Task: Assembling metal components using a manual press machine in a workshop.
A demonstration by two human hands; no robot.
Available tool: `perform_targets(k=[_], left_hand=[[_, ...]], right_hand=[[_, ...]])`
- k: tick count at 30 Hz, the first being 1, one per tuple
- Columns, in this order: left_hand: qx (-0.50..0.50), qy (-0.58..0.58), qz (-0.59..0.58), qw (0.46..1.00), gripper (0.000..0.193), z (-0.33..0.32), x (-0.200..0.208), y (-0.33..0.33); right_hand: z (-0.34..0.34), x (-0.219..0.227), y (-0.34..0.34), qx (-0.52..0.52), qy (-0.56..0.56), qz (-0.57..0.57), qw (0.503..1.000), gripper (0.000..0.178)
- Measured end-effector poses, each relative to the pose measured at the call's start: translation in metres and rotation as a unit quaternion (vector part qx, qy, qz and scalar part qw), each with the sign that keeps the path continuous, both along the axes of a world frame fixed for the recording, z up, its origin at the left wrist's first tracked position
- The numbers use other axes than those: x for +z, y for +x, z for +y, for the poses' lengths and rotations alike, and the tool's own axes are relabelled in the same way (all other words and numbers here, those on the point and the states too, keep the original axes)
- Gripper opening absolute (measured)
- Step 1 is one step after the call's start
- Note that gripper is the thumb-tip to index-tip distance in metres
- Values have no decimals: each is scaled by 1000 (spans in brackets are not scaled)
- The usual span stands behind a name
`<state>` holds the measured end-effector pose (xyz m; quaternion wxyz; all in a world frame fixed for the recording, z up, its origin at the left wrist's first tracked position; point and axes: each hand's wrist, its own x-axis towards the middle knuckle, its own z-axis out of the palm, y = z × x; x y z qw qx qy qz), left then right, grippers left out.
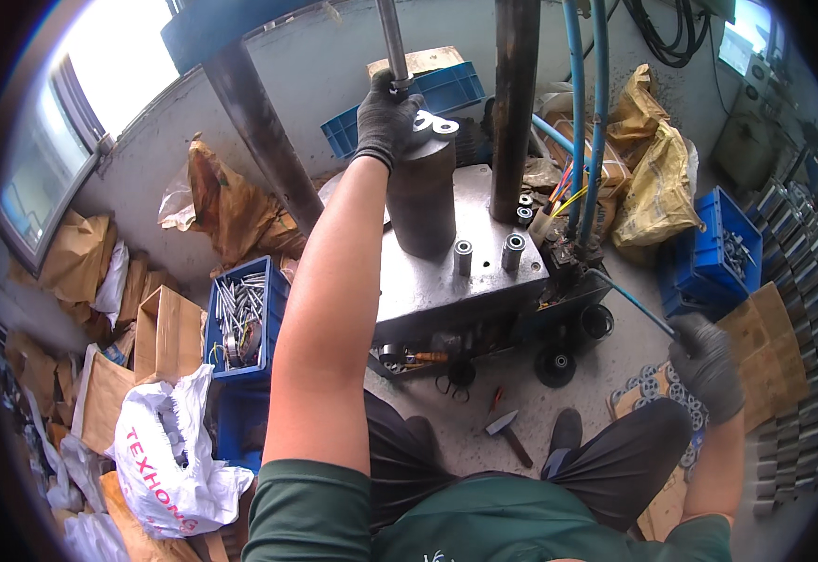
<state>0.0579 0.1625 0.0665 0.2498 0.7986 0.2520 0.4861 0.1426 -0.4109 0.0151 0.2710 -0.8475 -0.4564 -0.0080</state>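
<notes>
Near the cylinder (420,201), the outstretched left grip (386,120) curls round a rod (390,37), the right grip (707,363) a lever (636,303).

I look through the left fisheye lens on my head, tilted steeply down and a little forward: my shirt (493,520) is nearest, at the lower edge, my left hand (386,120) is farther off near the top, my right hand (709,367) far right; window (48,183) and wall (317,67) bend toward the dark rim.

Bright daylight fills the dark-framed window (44,178) at left; a smaller bright window (744,45) shows upper right. Pale walls (292,89) surround a grey floor (521,398).
</notes>
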Motion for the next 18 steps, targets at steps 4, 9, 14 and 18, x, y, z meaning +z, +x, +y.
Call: perform_targets(k=[4, 9, 14, 18], left_hand=[[-5, -15, -16, 1000, 55, -10, 1, -2], [7, -13, -37, 999, 42, -12, -1, 1], [6, -10, -26, 1000, 51, -8, -4, 4], [29, 3, -11, 1000, 51, -18, 0, -1]], right_hand=[[49, 34, 49, 16, 195, -230, 953, 20], [117, 79, 119, 13, 264, -333, 905, 15], [111, 79, 107, 14, 212, -301, 930, 12], [22, 30, 72, 62, 10, 42, 997, 36]])
